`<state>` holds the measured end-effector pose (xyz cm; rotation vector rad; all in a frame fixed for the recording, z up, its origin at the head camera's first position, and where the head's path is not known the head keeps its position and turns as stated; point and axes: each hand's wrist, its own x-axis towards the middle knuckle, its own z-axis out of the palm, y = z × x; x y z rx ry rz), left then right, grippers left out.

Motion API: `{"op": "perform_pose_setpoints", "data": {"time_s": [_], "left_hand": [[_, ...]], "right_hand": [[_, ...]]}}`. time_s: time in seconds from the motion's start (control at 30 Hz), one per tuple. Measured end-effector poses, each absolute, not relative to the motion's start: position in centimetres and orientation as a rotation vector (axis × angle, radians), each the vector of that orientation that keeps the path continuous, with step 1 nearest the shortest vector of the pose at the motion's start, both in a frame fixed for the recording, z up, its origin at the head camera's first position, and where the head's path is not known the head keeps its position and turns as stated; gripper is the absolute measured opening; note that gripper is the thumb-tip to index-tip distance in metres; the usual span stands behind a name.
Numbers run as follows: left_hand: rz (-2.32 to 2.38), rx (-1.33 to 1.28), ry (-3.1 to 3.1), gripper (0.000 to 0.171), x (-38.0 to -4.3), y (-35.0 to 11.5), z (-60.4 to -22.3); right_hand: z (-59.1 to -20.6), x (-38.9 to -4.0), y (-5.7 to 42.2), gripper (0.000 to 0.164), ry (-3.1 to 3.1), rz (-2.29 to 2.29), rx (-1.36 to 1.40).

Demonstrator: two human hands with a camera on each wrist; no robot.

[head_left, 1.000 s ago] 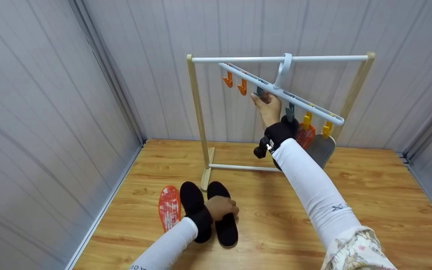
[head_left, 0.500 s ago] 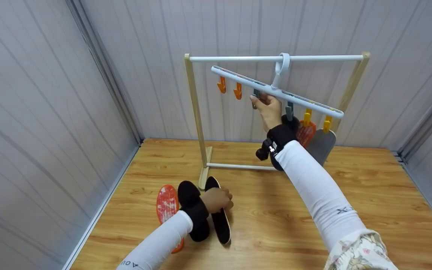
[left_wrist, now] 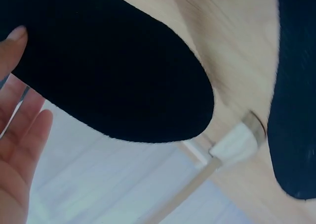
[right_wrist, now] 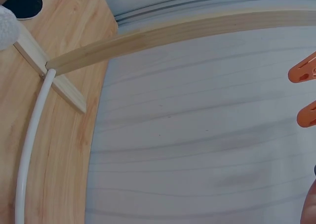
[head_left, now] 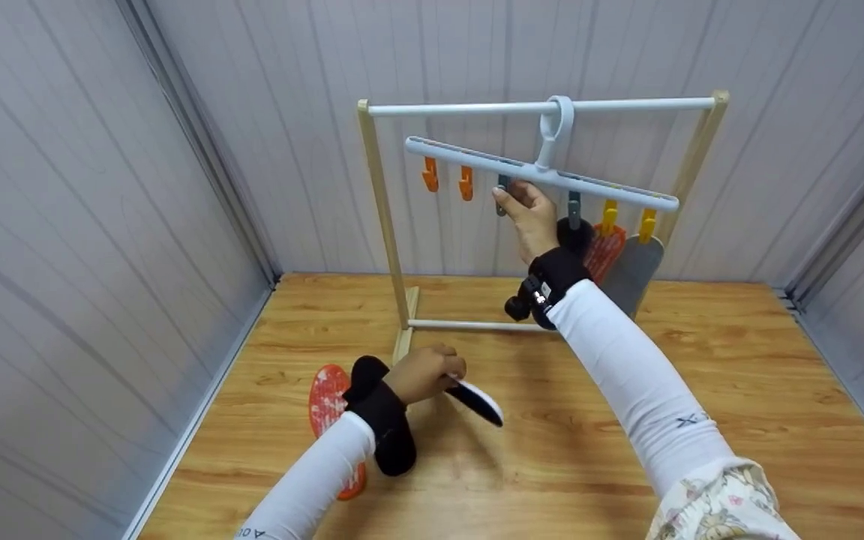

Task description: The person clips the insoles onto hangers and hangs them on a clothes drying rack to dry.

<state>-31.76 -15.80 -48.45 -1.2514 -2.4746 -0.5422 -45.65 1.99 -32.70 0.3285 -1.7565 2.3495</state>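
My left hand (head_left: 424, 373) pinches a black insole (head_left: 479, 405) and holds it tilted above the floor. In the left wrist view, the thumb lies on the dark face of this insole (left_wrist: 123, 70), with the other fingers at its edge and behind it. Up at the white hanger (head_left: 477, 159), my right hand (head_left: 535, 217) pinches a grey clip (head_left: 502, 211) between thumb and fingers; nothing hangs from that clip. Another black insole (head_left: 396, 450) lies on the floor beside a red-and-white insole (head_left: 327, 397), partly covered by my left wrist.
The hanger hooks over the top bar (head_left: 462, 109) of a wooden-sided rack. Two orange clips (head_left: 466, 184) hang bare at its left. On its right, a grey clip (head_left: 574, 211) and two yellow clips (head_left: 609, 217) hold black, red and grey insoles (head_left: 636, 264). Walls stand around.
My left hand has lifted the black insole off the floor and tilted it. The hanger has swung, its left end coming lower and its right end rising, while my right hand stays at the grey clip.
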Motion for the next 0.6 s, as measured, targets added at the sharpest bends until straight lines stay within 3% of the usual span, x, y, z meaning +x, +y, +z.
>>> {"op": "perform_pose_setpoints", "data": {"time_s": [0.3, 0.6], "left_hand": [[-0.937, -0.944, -2.494, 0.006, -32.5, -16.5, -48.3], [-1.346, -0.705, -2.371, 0.005, -33.2, -16.0, -48.5]], "right_hand": [[-32.5, -45.0, 1.8, 0.028, -1.768, 2.332, 0.358], [-32.3, -44.6, 2.4, 0.043, -1.919, 2.315, 0.319]]}}
